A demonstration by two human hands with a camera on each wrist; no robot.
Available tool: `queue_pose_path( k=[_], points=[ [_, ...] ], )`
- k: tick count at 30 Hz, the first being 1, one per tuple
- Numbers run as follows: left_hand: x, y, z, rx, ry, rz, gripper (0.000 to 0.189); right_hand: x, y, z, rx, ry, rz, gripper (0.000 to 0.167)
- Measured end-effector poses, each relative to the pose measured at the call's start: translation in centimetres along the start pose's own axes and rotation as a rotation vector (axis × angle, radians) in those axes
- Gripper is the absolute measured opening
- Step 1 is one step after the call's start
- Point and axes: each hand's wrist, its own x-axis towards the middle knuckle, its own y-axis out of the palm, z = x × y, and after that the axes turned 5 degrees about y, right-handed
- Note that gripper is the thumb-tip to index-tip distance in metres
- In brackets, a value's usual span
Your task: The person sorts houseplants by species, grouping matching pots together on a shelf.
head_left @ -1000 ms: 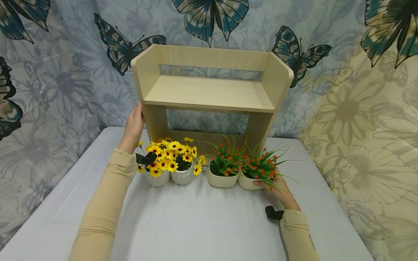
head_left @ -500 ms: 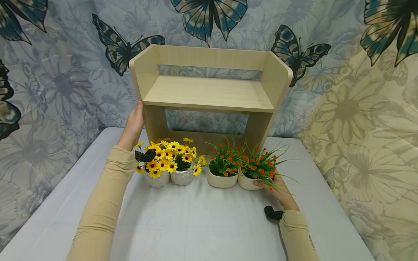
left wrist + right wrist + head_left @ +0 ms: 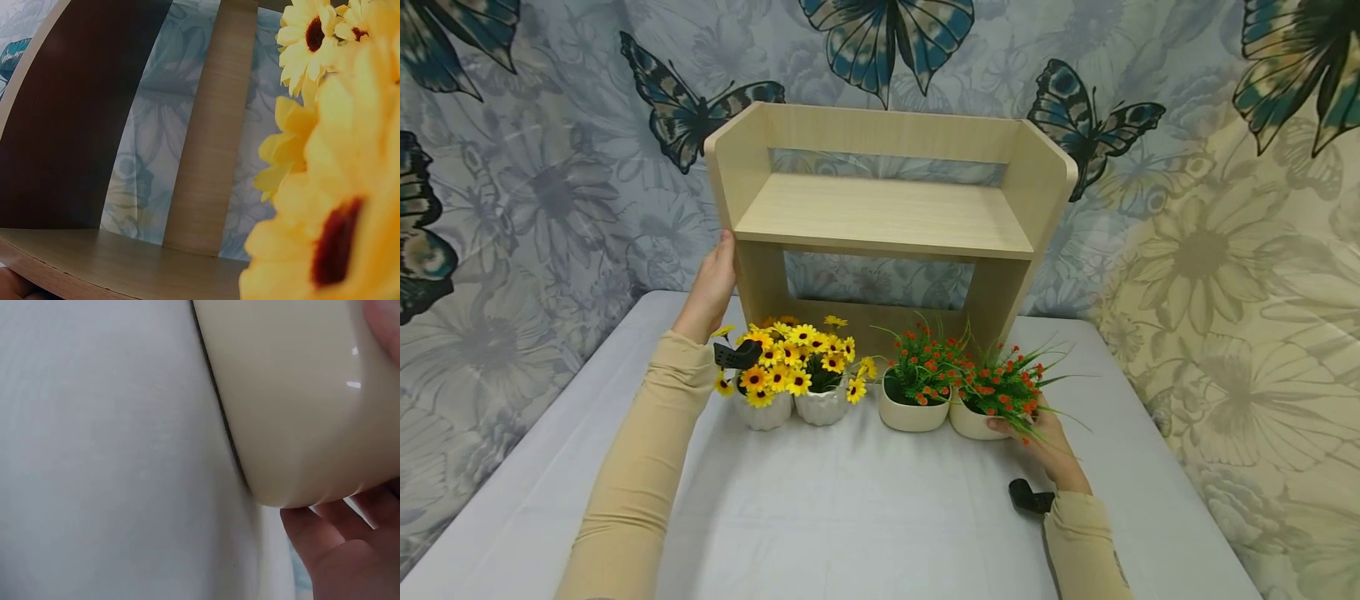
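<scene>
My left hand rests along the outer left side of a light wooden shelf, fingers pointing up. In the left wrist view, a bit of that hand shows below the side panel. My right hand grips the rightmost cream flowerpot, thumb at its front and fingers round its right side. Red-flowered greenery fills this pot. Up close in the right wrist view, the fingers curl against the glossy pot wall, its base near the white cloth.
A second cream pot with red flowers stands directly left of the held one. Two white pots of yellow flowers stand before the shelf's left part. White cloth covers the table, and butterfly-patterned wallpaper rises behind it.
My right hand and the rightmost pot have shifted slightly toward the near side, and its leaves hang a little further right. My left hand stays against the shelf.
</scene>
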Motion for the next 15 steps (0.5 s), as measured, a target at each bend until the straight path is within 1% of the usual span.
queue_pose_path(
  k=[3,6,8,12,13,15],
  points=[
    [0.0,0.0,0.1,-0.007,0.012,0.004,0.072,-0.3,-0.2,-0.2,0.030,-0.031,-0.030,0.092],
    [0.0,0.0,0.1,-0.023,0.026,0.010,0.070,-0.7,-0.5,-0.3,0.064,-0.044,-0.068,0.091],
    [0.0,-0.1,0.1,-0.030,0.030,0.014,0.070,-1.1,-0.7,-0.2,0.079,-0.051,-0.101,0.084],
    [0.0,-0.1,0.1,-0.015,0.020,0.015,0.072,-1.7,-1.2,-0.1,0.091,-0.077,-0.171,0.065],
    [0.0,-0.1,0.0,-0.008,0.019,0.012,0.073,-1.9,-1.4,0.1,0.076,-0.082,-0.191,0.062],
    [0.0,-0.2,0.0,0.001,0.019,0.010,0.074,-2.1,-1.8,0.6,0.054,-0.082,-0.224,0.062]
  ],
)
